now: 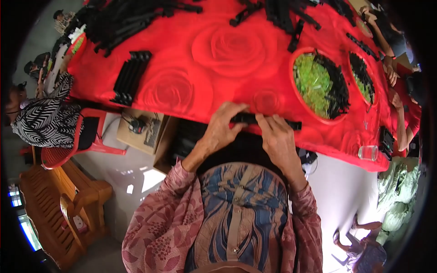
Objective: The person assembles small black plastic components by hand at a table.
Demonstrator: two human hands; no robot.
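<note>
A long black plastic strip (pixel 246 118) lies along the near edge of the red rose-patterned tablecloth (pixel 227 86). At its left end my left hand (pixel 221 129) grips it, the index finger curled over the top and the thumb below. My right hand (pixel 278 136) closes over it right of the middle, fingers bent down onto it. The strip's right end pokes out past my right fingers. Under my fingers, the details of the strip are hidden. To the left, several similar black strips (pixel 131 77) lie side by side in a neat row.
Heaps of black strips (pixel 132 22) cover the far table. At right stand a red-rimmed bowl (pixel 295 93) of green clear pieces and small black parts, a second bowl (pixel 364 77) and a drinking glass (pixel 368 153). Below the edge sits a cardboard box (pixel 166 143). People sit at both sides.
</note>
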